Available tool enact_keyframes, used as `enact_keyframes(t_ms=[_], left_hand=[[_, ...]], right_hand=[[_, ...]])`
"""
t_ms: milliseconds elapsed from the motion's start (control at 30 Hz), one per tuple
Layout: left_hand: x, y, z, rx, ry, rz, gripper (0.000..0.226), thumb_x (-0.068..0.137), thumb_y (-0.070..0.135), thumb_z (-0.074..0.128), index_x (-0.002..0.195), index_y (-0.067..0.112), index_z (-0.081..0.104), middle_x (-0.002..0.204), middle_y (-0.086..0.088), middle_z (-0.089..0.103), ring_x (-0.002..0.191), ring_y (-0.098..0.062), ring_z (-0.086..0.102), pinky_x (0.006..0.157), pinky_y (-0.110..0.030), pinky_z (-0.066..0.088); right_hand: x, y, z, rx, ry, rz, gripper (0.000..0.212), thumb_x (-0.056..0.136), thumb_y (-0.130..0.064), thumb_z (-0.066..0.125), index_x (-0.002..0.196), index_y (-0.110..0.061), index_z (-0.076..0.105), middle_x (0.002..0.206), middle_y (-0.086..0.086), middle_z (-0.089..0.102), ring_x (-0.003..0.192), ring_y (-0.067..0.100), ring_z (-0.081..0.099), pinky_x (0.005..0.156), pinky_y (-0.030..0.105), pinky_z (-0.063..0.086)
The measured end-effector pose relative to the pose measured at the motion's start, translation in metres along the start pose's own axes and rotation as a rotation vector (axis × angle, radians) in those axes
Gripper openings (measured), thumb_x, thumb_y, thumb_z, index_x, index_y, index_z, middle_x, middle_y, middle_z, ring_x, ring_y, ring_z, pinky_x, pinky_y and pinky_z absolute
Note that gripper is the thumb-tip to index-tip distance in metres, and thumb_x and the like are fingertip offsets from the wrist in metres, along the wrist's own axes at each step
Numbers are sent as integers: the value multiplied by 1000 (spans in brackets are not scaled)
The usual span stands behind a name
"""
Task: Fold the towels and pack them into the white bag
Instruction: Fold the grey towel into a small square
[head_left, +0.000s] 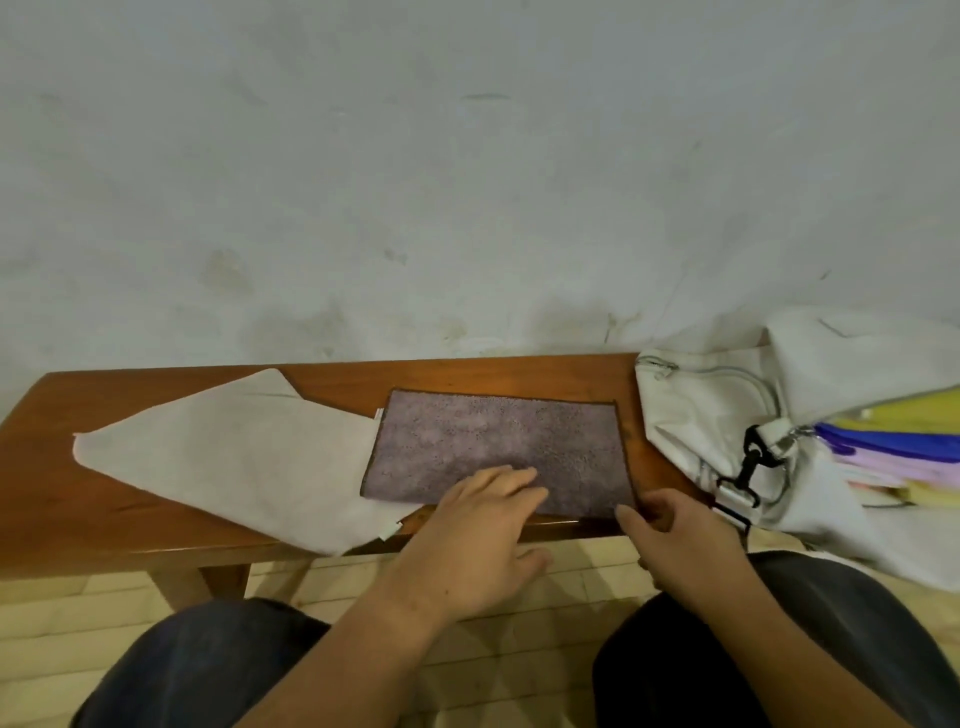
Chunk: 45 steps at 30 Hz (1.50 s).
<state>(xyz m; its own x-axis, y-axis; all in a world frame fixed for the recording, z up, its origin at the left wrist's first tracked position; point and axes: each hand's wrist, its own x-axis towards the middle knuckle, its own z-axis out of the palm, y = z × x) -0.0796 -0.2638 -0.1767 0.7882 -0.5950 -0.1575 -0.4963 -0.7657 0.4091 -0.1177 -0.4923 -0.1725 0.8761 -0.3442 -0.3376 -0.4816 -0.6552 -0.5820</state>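
Note:
A purple towel (498, 441) with a dark border lies folded into a rectangle on the wooden bench (156, 514). My left hand (488, 525) rests flat on its near edge, fingers straight. My right hand (675, 530) pinches the towel's near right corner between thumb and curled fingers. A cream towel (234, 457) lies spread flat to the left, its right side partly under the purple one. The white bag (711, 415) sits at the bench's right end, open, with folded yellow, blue, lilac and pink towels (893, 447) showing inside.
A black clip on a strap (748, 462) hangs from the bag's front. A grey plaster wall rises right behind the bench. My knees in dark trousers are below, over a pale tiled floor (519, 613).

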Motion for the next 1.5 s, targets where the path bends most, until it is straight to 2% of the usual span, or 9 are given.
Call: enact_keyframes(t_ms=[133, 267, 500, 700, 833, 1133, 1267, 1400, 1500], left_hand=[[0, -7, 5, 48, -33, -16, 77, 96, 59, 49, 160, 32, 15, 167, 13, 8, 153, -10, 1, 126, -43, 12], [-3, -11, 7, 64, -45, -37, 79, 96, 58, 50, 160, 33, 11, 168, 9, 7, 154, -14, 1, 126, -44, 11], [-13, -21, -6, 55, -7, -97, 72, 98, 57, 48, 159, 34, 18, 168, 7, 8, 154, -18, 2, 124, -45, 9], [-29, -26, -15, 96, -111, -128, 71, 99, 56, 46, 159, 27, 22, 168, 4, 10, 153, -19, 6, 125, -44, 15], [-26, -15, -7, 133, -83, -119, 75, 100, 54, 46, 160, 22, 15, 169, -1, 3, 154, -22, 2, 125, -44, 8], [4, 10, 14, 23, -54, 69, 78, 103, 42, 49, 161, 23, 1, 169, -5, -3, 155, -24, 3, 123, -41, 6], [18, 21, 13, -32, -60, 178, 74, 102, 38, 51, 161, 20, 9, 169, -7, 1, 155, -23, 3, 122, -35, 4], [12, 4, -19, -217, 70, -45, 55, 104, 40, 47, 155, 24, 33, 160, 2, 31, 147, -18, 24, 119, -38, 25], [5, -30, -36, -406, 129, -293, 43, 104, 33, 49, 147, 26, 47, 142, 4, 54, 123, -13, 54, 101, -26, 45]], right_hand=[[-2, 8, 13, 401, -36, 135, 55, 94, -38, 69, 138, -9, 53, 97, 4, 73, 77, 18, 75, 64, 33, 60], [6, 6, 13, 746, -66, 238, 48, 93, -33, 72, 127, -1, 59, 102, 13, 75, 82, 23, 77, 62, 31, 57], [5, -5, 27, 718, 125, 120, 27, 88, -25, 78, 102, -10, 60, 103, 14, 72, 83, 22, 77, 71, 41, 62], [14, -17, 35, 1020, 93, 190, 60, 85, -14, 79, 135, -7, 47, 123, 14, 64, 97, 28, 74, 80, 40, 61], [18, -26, 42, 840, 56, 79, 11, 92, -14, 73, 100, -19, 69, 112, 9, 73, 98, 25, 73, 77, 34, 60], [51, -49, -8, 888, 258, -45, 12, 94, -22, 69, 105, -20, 72, 105, 5, 77, 100, 24, 74, 93, 47, 58], [57, -54, -7, 843, 374, -15, 9, 96, -25, 65, 97, -18, 70, 99, 6, 75, 98, 28, 72, 84, 42, 58], [49, -58, 1, 724, 420, -60, 12, 98, -25, 62, 99, -13, 64, 98, 9, 70, 97, 29, 68, 81, 40, 55], [35, -67, 9, 504, 395, -245, 4, 99, -22, 62, 96, -24, 61, 89, -3, 68, 84, 8, 66, 69, 26, 51]])
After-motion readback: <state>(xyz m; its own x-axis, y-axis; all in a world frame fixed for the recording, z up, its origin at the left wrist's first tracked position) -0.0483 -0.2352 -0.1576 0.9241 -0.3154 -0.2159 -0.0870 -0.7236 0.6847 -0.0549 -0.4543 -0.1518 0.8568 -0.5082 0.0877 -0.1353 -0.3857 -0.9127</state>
